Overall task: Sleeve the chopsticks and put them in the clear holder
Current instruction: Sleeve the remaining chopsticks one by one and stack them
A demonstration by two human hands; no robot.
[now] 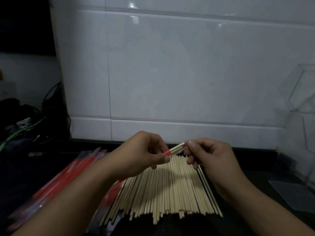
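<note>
Pinching a red sleeve (166,152) with the left hand (144,154), fingers closed on its end, right hand (209,155) fingers clamped on a pair of chopsticks (178,147) poking out of it, held just above the pile of bare chopsticks (168,189) spread on the dark counter (255,193). More red sleeves (68,176) heaped left; clear holder (303,103) far right against the white tiled wall (170,74).
</note>
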